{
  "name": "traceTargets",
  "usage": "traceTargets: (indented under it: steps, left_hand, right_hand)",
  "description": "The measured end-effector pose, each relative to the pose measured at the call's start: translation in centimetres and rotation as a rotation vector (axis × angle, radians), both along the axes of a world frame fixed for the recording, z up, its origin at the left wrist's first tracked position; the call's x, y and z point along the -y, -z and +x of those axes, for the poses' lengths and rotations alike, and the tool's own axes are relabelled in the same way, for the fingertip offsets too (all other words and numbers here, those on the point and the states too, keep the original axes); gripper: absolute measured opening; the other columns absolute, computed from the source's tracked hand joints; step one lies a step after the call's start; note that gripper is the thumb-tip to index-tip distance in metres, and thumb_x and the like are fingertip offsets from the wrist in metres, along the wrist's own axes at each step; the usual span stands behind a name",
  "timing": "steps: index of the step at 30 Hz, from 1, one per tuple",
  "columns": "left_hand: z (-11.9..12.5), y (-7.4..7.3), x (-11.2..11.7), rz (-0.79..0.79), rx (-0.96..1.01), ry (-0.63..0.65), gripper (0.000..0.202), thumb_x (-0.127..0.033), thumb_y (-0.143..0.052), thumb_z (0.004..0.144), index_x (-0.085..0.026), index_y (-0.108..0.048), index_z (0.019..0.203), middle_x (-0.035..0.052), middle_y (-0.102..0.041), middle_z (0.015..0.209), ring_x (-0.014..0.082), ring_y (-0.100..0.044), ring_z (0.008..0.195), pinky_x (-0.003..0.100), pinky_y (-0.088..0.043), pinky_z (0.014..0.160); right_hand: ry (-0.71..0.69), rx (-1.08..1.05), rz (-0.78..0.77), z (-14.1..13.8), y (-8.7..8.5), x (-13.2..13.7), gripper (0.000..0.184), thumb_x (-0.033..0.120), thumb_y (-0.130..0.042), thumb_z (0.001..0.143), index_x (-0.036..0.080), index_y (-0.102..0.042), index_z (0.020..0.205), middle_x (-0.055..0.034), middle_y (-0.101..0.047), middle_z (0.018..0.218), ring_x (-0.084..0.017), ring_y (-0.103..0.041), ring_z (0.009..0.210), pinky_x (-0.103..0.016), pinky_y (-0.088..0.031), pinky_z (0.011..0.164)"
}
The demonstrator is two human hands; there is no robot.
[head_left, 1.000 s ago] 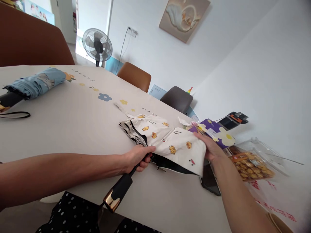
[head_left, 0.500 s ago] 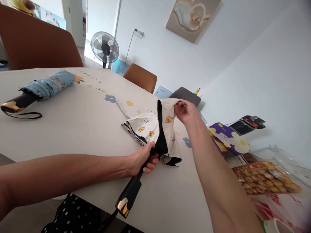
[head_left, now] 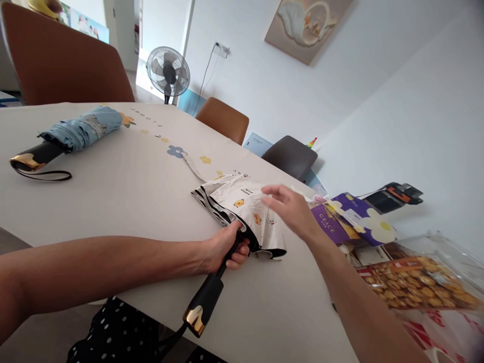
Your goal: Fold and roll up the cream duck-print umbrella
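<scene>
Clamping the white umbrella's shaft (head_left: 221, 268) is the left hand (head_left: 229, 248), the right hand (head_left: 289, 209) half-open.

White umbrella (head_left: 227, 189) printed with yellow ducks (head_left: 239, 203), black-and-gold handle (head_left: 206, 298), pale blue umbrella (head_left: 81, 132) at left, white bench (head_left: 124, 201) with blue and yellow flowers (head_left: 175, 151), white-dotted black fabric (head_left: 117, 330) at lower left
</scene>
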State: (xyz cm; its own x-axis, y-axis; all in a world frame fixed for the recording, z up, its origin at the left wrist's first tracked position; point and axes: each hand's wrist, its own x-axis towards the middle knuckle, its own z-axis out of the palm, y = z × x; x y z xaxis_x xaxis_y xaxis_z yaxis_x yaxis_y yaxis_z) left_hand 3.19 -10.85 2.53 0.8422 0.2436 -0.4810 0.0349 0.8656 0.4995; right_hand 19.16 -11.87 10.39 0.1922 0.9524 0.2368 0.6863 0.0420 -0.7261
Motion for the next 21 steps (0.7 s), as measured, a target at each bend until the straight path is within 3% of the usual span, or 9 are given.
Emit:
traceTargets:
  steps: [3, 5, 11, 15, 19, 21]
  left_hand:
    - [0.0, -0.2, 0.0, 0.007, -0.015, -0.003, 0.030, -0.043, -0.025, 0.085, -0.019, -0.036, 0.070, -0.0066, -0.030, 0.050, 0.0039, -0.018, 0.033, 0.017, -0.008, 0.032]
    - [-0.1, -0.2, 0.0, 0.007, -0.009, -0.004, 0.030, -0.041, -0.025, 0.085, -0.019, -0.037, 0.069, -0.0070, -0.029, 0.049, 0.0037, -0.017, 0.033, 0.017, -0.007, 0.031]
    - [-0.3, -0.3, -0.5, -0.038, 0.099, 0.029, 0.031, -0.042, -0.028, 0.083, -0.018, -0.037, 0.064, -0.0073, -0.026, 0.046, 0.0037, -0.016, 0.032, 0.016, -0.008, 0.029]
    - [-0.3, -0.4, -0.8, -0.067, 0.107, 0.021, 0.031, -0.043, -0.030, 0.082, -0.018, -0.038, 0.065, -0.0070, -0.027, 0.047, 0.0039, -0.017, 0.032, 0.016, -0.009, 0.028]
    - [-0.3, -0.4, -0.7, -0.119, 0.100, 0.030, 0.033, -0.045, -0.027, 0.081, -0.018, -0.040, 0.068, -0.0065, -0.028, 0.048, 0.0045, -0.019, 0.033, 0.016, -0.010, 0.028]
    - [-0.4, -0.3, -0.6, -0.125, 0.130, 0.036, 0.031, -0.044, -0.029, 0.080, -0.017, -0.041, 0.069, -0.0063, -0.029, 0.048, 0.0046, -0.020, 0.033, 0.016, -0.011, 0.028]
  right_hand:
    - [-0.129, 0.245, -0.017, 0.1, 1.2, 4.6, 0.033, 0.028, -0.077, 0.058, 0.026, -0.067, 0.090, -0.0050, -0.061, 0.115, -0.029, -0.050, 0.112, -0.049, -0.029, 0.102]
    - [-0.171, 0.460, 0.003, 0.0, 2.2, 6.5, 0.039, 0.031, -0.074, 0.064, 0.028, -0.064, 0.102, -0.0071, -0.060, 0.118, -0.030, -0.051, 0.112, -0.051, -0.030, 0.101]
    - [-0.294, 1.022, 0.186, -0.9, 3.7, 7.4, 0.031, 0.025, -0.054, 0.084, 0.017, -0.056, 0.114, -0.0123, -0.060, 0.117, -0.025, -0.056, 0.109, -0.049, -0.033, 0.101]
    - [-0.252, 1.127, 0.425, -0.7, 3.4, 6.5, 0.020, 0.018, -0.053, 0.086, 0.015, -0.061, 0.103, -0.0114, -0.066, 0.102, -0.022, -0.062, 0.094, -0.037, -0.045, 0.091]
    - [-0.093, 1.044, 0.676, -0.9, 2.9, 5.1, 0.019, 0.013, -0.056, 0.083, 0.016, -0.062, 0.101, -0.0084, -0.069, 0.093, -0.018, -0.065, 0.083, -0.027, -0.050, 0.078]
    - [-0.017, 0.976, 0.730, -1.4, 3.1, 4.5, 0.019, 0.012, -0.057, 0.082, 0.016, -0.062, 0.100, -0.0078, -0.069, 0.092, -0.017, -0.065, 0.081, -0.027, -0.050, 0.076]
